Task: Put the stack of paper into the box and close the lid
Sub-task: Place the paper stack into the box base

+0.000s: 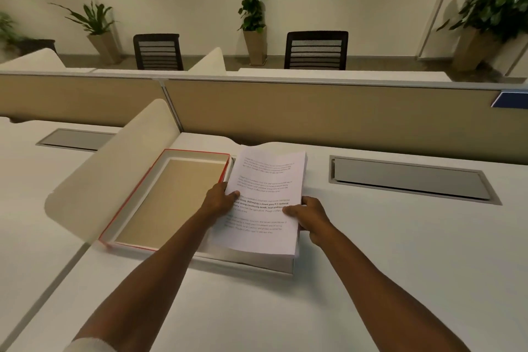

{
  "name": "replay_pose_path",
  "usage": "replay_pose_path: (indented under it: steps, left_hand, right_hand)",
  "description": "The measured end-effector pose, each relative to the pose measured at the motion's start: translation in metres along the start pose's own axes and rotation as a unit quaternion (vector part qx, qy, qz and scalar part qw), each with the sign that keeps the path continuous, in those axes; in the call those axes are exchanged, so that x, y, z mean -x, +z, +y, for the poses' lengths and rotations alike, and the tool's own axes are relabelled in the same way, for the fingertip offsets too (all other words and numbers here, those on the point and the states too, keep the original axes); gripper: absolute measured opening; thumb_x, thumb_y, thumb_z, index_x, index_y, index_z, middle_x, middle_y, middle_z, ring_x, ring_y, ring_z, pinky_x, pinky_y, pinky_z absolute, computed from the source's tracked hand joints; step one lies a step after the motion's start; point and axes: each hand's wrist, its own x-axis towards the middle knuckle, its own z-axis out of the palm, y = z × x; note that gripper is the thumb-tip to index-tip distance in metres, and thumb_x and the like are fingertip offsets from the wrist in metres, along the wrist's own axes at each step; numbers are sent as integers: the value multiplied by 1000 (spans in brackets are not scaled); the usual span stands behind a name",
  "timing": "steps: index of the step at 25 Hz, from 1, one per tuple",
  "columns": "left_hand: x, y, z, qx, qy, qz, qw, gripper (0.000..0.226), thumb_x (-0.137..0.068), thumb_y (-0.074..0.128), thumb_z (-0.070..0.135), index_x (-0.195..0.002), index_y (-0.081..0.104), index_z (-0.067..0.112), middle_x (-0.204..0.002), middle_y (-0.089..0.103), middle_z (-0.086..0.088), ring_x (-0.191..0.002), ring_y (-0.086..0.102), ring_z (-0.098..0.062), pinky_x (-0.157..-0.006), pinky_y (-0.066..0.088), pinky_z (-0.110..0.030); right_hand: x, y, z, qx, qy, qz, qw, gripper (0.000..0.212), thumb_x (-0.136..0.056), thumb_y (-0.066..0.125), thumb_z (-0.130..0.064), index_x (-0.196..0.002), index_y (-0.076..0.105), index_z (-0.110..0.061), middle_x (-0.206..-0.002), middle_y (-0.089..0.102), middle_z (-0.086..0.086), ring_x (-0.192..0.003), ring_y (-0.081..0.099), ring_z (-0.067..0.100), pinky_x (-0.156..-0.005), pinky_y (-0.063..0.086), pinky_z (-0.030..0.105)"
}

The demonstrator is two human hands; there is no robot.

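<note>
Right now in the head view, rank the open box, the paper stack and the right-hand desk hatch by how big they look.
1. Box, largest.
2-3. Paper stack and desk hatch look about alike; the hands lift the stack nearer the camera, so I won't rank them.

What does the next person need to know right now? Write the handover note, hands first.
Left hand: gripping the left edge of the stack of paper, thumb on top.
Right hand: gripping the right edge, thumb on top.
Stack: held over the lid, which lies on the desk to the right of the box. Whether the stack is lifted clear of the lid is hard to tell.
Box: open, nothing inside.
Done: stack grasped.
Left: move it left into the box, then close the lid.
</note>
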Motion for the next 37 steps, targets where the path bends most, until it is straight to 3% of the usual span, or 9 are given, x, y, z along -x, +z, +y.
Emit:
replay_pose_path:
  steps: [5,9,12,15,18,21,27,32,37]
  left_hand:
    - [-36,-13,-28,-52,-9,-5,999,43,-100,56,26,-138,51,5,-136,62,-16,-119,64,-37,-104,53,-51]
    - [-54,-7,-47,-67,-9,-5,998,44,-100,57,22,-138,51,2,-139,60,-17,-124,61,-38,-107,51,-47]
    - [-61,0,-52,-90,0,0,996,41,-100,57,21,-134,55,1,-137,62,-17,-123,61,-37,-106,51,-45]
    - [-61,8,-54,-93,-1,12,996,39,-99,57,22,-133,53,3,-136,62,-16,-123,61,-36,-104,52,-43]
    - [-55,16,-58,-80,10,13,997,56,-98,61,23,-146,40,4,-146,54,-15,-133,54,-37,-112,46,-47]
    - [-44,22,-65,-75,39,12,996,81,-98,61,26,-159,12,5,-161,35,-15,-147,38,-36,-119,35,-46]
    - [-34,32,-82,-163,51,-37,985,91,-97,58,35,-160,-1,6,-169,5,-17,-156,14,-36,-126,22,-46]
    - [-34,29,-88,-140,23,-50,989,96,-95,60,37,-160,-4,6,-169,6,-19,-155,16,-38,-125,23,-46]
    - [-31,25,-92,-125,44,-76,988,103,-93,62,47,-160,-8,11,-170,1,-15,-156,12,-37,-125,19,-48]
  right_hand:
    - [-32,47,7,91,53,30,994,34,-83,73,-16,-115,63,-7,-119,71,12,-95,70,27,-85,61,43]
    - [-43,69,14,195,37,62,978,20,-90,68,-21,-106,61,-12,-118,70,11,-84,63,20,-75,56,30]
    - [-45,81,18,257,33,74,963,24,-92,65,-23,-112,63,-9,-116,70,11,-81,61,18,-69,52,28]
    - [-45,88,21,275,47,92,956,28,-92,64,-22,-116,59,-7,-118,69,12,-91,66,24,-72,53,30]
    - [-40,94,22,281,55,124,950,46,-91,65,-18,-132,48,-5,-128,63,14,-108,65,29,-87,57,35]
    - [-30,106,28,284,44,142,947,80,-92,65,-19,-154,18,-5,-146,47,17,-127,55,33,-101,52,40]
    - [-16,119,32,353,26,133,926,94,-92,64,-10,-157,-4,-4,-164,15,17,-148,28,33,-116,38,40]
    - [-13,112,35,392,12,96,915,85,-95,60,-15,-155,4,4,-157,27,21,-141,37,32,-113,40,35]
    - [-18,107,37,335,13,106,936,76,-95,60,-19,-153,16,3,-153,34,21,-137,43,34,-110,44,40]
